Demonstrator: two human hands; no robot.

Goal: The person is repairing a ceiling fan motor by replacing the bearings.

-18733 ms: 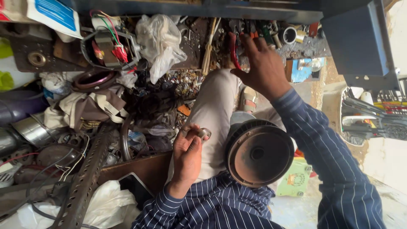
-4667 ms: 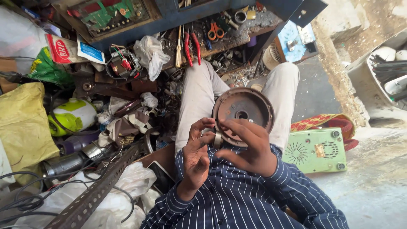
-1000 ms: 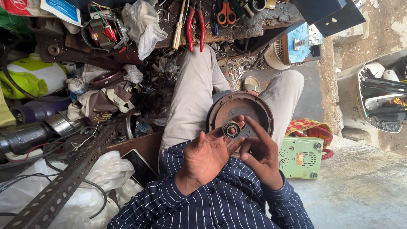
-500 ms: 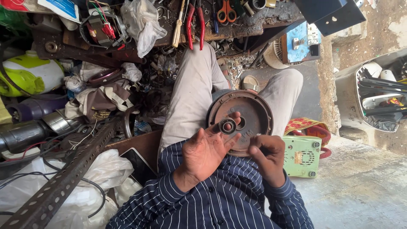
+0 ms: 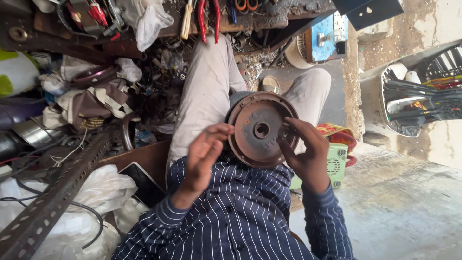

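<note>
At frame centre the right hand [image 5: 305, 154] grips the rusty metal disc [image 5: 262, 129] by its rim, its centre hole empty, while the left hand [image 5: 204, 154] hovers open beside it.

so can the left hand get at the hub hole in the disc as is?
Probably yes. The left hand is open at the disc's left rim, the centre hole is uncovered and faces up, and the right hand only grips the right edge.
</note>
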